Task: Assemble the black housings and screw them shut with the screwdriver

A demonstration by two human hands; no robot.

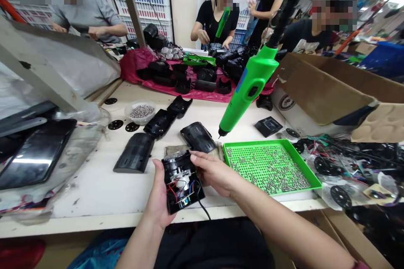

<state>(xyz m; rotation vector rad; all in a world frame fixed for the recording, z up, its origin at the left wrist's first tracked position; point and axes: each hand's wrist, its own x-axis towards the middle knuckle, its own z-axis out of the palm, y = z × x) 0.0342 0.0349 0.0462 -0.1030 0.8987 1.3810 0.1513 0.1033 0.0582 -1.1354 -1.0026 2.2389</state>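
Observation:
Between both hands I hold a black device housing [183, 185], its open side towards me. White parts, red and blue wires and a small circuit board show inside, and a black cable hangs from its lower right. My left hand [160, 197] wraps its left side, thumb up along the edge. My right hand [213, 170] grips its upper right, fingers partly hidden behind. Just beyond lie a curved black shell [198, 136] and another black shell [134, 152]. A green electric screwdriver [249, 88] hangs tip down above the table, touched by neither hand.
A green tray [268, 168] of screws sits to the right. A bowl of small metal parts [140, 111] and black discs [115, 125] are at the left. A cardboard box [325, 92] and tangled wired parts [341, 168] fill the right side. Several people work across the table.

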